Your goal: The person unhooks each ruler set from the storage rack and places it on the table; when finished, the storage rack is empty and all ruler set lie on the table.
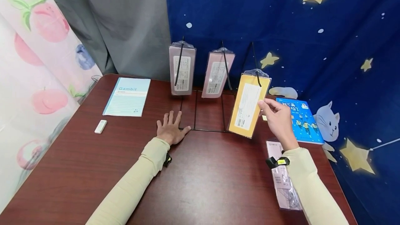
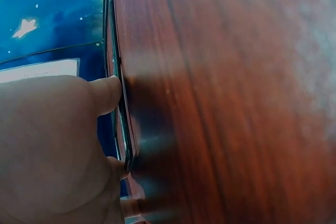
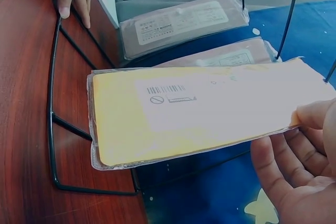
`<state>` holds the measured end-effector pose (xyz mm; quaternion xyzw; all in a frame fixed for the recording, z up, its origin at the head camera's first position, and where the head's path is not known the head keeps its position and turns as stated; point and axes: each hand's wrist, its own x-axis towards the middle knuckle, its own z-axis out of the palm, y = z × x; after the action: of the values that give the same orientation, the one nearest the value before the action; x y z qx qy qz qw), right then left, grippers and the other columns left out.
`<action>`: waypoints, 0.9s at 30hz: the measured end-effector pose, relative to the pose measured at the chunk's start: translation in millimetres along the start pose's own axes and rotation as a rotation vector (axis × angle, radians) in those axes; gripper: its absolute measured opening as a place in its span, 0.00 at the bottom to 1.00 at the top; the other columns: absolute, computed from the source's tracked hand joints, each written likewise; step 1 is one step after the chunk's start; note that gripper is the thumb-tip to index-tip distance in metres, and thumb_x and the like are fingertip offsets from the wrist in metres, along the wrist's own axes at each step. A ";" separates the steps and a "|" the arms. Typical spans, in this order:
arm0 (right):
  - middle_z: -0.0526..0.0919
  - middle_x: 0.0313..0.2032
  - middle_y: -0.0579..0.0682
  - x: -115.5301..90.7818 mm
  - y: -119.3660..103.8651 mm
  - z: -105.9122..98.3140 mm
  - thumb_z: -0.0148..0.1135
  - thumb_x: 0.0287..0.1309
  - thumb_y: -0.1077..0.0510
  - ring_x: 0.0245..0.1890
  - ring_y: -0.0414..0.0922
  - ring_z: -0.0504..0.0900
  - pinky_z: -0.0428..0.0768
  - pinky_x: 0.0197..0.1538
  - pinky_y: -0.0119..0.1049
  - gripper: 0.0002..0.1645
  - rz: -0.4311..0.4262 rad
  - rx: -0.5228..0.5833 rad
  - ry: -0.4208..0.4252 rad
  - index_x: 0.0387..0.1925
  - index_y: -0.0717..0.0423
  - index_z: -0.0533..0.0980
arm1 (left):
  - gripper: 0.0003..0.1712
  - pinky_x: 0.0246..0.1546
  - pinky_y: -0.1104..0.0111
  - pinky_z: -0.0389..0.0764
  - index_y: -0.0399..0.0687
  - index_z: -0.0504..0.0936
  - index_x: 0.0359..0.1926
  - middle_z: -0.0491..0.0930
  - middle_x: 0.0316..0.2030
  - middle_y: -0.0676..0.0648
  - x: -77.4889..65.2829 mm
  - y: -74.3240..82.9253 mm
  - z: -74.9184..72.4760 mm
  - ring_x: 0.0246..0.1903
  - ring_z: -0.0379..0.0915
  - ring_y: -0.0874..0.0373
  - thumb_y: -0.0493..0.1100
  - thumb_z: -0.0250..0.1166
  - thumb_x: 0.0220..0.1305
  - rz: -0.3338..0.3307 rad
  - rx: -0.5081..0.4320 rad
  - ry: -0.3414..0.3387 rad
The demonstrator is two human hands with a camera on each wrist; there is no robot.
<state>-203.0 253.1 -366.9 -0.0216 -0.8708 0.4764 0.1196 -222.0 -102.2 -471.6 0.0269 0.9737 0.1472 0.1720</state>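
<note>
My right hand (image 1: 278, 119) pinches the right edge of a flat clear packet with a yellow backing (image 1: 263, 89) and a white barcode label. The packet's top sits at the tip of a black hook (image 1: 254, 60); whether the hook passes through its hole I cannot tell. My left hand (image 1: 170, 127) rests spread on the table, its fingers at the wire base (image 1: 209, 130) of the black rack. In the left wrist view the thumb (image 2: 107, 95) touches the wire. A greyish packet (image 1: 182, 70) and a pink packet (image 1: 218, 74) hang from the other two hooks.
A pink packet (image 1: 278, 183) lies on the brown table (image 1: 200, 180) under the right forearm. Behind the right hand is a blue book (image 1: 307, 124). At the left lie a light blue notebook (image 1: 128, 96) and a small white object (image 1: 100, 126). Curtains (image 1: 131, 20) stand behind.
</note>
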 end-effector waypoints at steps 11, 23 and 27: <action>0.89 0.46 0.56 -11.4 0.6 -3.8 0.62 0.73 0.42 0.33 0.30 0.86 0.83 0.42 0.20 0.28 -0.029 0.019 -0.011 0.60 0.58 0.82 | 0.47 0.79 0.36 0.40 0.55 0.39 0.85 0.37 0.84 0.38 -1.2 1.4 -0.9 0.84 0.30 0.38 0.70 0.44 0.78 0.002 -0.006 0.002; 0.88 0.37 0.37 -25.8 6.6 -9.8 0.63 0.72 0.42 0.34 0.42 0.89 0.82 0.43 0.21 0.26 -0.033 -0.010 0.007 0.57 0.58 0.84 | 0.48 0.79 0.36 0.39 0.55 0.39 0.85 0.37 0.84 0.37 -0.6 1.3 0.4 0.83 0.31 0.38 0.70 0.43 0.78 0.001 -0.008 0.006; 0.90 0.39 0.48 -30.2 7.7 -11.4 0.63 0.72 0.44 0.33 0.40 0.88 0.80 0.43 0.20 0.24 -0.054 -0.039 0.002 0.57 0.57 0.84 | 0.48 0.79 0.36 0.39 0.55 0.39 0.85 0.37 0.84 0.37 -0.3 0.7 0.8 0.83 0.30 0.38 0.70 0.43 0.78 0.000 -0.012 0.007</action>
<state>-171.6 262.1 -373.1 -0.0010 -0.8799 0.4561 0.1329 -221.5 -101.3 -471.9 0.0253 0.9733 0.1530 0.1689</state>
